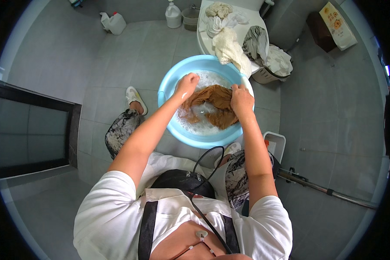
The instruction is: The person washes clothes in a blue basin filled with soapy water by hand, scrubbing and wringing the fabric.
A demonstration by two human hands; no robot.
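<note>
Right-hand grip: the right hand is bent over the right end of a soaked, brown fabric garment, its fingers closed on the edge.
Left-hand grip: the left hand is curled inward just beside the garment's upper left end; I cannot tell whether any fabric is caught inside it.
Brown garment: it lies bunched in a rough arc, partly under water, inside a round, light blue plastic basin.
Wash water: white suds float around the fabric, thickest near the wall.
Basin's far rim: a cream, knitted cloth drapes down onto it from the white, smooth toilet lid.
Toilet lid: a grey, black-patterned cloth hangs at its right side.
Basket: a pale, open-topped basket holding crumpled white fabric stands beyond the basin, to the right.
Far wall: a white, handled plastic jug stands beside a small, greyish bucket.
Feet: a white shoe rests on the grey tiles left of the basin.
</note>
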